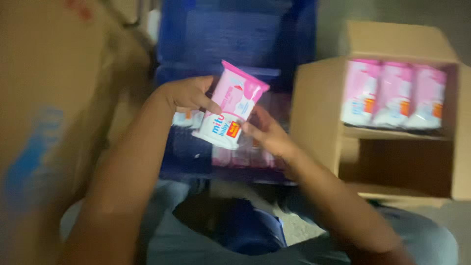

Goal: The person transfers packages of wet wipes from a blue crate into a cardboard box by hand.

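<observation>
Pink-and-white soft pack (231, 105) of wipes, held tilted above blue crate (235, 39), pink end up and away, white end down. Left hand (189, 94) closed on pack's left edge, thumb and fingers (212, 107) pressed flat against pack's front. Right hand (267, 133) closed on pack's lower right corner, fingertips pinched near small orange patch. Both forearms raised from bottom of view toward pack. More pink packs (245, 156) dimly visible inside crate, directly beneath held pack; count impossible to tell through blur. Open cardboard box (319, 113) just right of held pack, lying on its side with mouth toward camera. Three matching pink packs (394, 95) stood upright side by side in box's upper part, well apart from held pack; lower part of box dark. Large blurred cardboard flap (44, 122) with blue marking, left of held pack, close to camera. Grey-blue trouser legs (186, 240) below held pack, at bottom of view.
</observation>
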